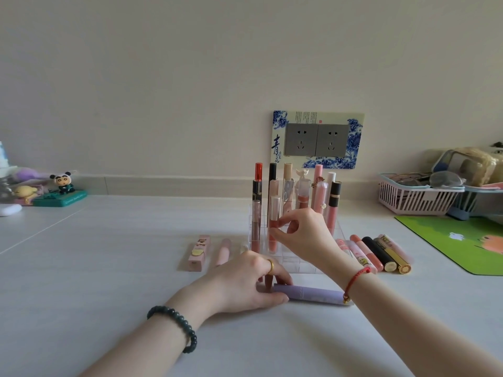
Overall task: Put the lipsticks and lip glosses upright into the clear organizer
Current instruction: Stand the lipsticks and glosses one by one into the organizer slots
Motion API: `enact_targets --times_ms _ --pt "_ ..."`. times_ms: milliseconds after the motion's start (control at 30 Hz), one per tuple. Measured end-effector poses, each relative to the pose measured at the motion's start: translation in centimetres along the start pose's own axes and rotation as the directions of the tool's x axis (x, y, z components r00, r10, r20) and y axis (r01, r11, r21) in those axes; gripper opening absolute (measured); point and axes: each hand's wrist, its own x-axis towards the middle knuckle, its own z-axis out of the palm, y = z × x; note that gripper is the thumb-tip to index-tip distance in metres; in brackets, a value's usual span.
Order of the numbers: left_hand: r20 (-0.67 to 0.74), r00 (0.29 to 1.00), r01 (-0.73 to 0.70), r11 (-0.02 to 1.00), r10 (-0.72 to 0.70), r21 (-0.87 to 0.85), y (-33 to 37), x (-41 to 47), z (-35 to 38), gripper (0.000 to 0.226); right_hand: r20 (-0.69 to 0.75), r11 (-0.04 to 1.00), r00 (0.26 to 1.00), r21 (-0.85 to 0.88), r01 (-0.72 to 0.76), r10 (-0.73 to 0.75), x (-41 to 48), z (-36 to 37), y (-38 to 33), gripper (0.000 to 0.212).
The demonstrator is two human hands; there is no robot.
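Pinching an upright coral lip gloss [273, 235] in the clear organizer [296, 263], right hand [304, 235] grip closed on it, left hand [245, 281] grip holding a lilac lipstick tube [313, 294] lying on the table [109, 254].

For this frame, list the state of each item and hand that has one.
clear organizer: partly filled, front slots empty.
coral lip gloss: upright in a slot, pinched by right hand.
purple tube: lying flat on table, left hand closing on its end.
pink boxed lipstick: lying flat, left of organizer.
tubes at right: lying flat in a row.
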Motion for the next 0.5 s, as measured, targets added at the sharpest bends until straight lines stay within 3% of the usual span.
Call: enact_targets --times_ms 133,233,367,500 --pt "-0.044 0.998 -0.039 0.994 0.035 -0.098 0.0 0.0 -0.4 0.029 -0.005 0.999 1.000 -0.054 0.005 -0.005 0.1 -1.0 0.2 0.031" --pt "-0.149 0.988 -0.071 0.955 0.029 -0.288 -0.3 0.1 -0.7 0.011 0.024 0.999 0.999 -0.005 0.034 -0.034 -0.1 -3.1 0.0 0.022" --pt "-0.273 0.962 -0.103 0.892 -0.023 -0.440 -0.1 -0.2 -1.4 0.028 0.295 0.992 0.951 0.113 0.063 -0.094 -1.3 -6.0 -0.3 0.007" --pt "-0.307 0.946 -0.106 0.792 -0.107 -0.601 -0.5 -0.1 -1.8 0.016 0.546 0.997 0.834 0.073 0.039 -0.073 -2.8 -6.8 0.4 0.012"
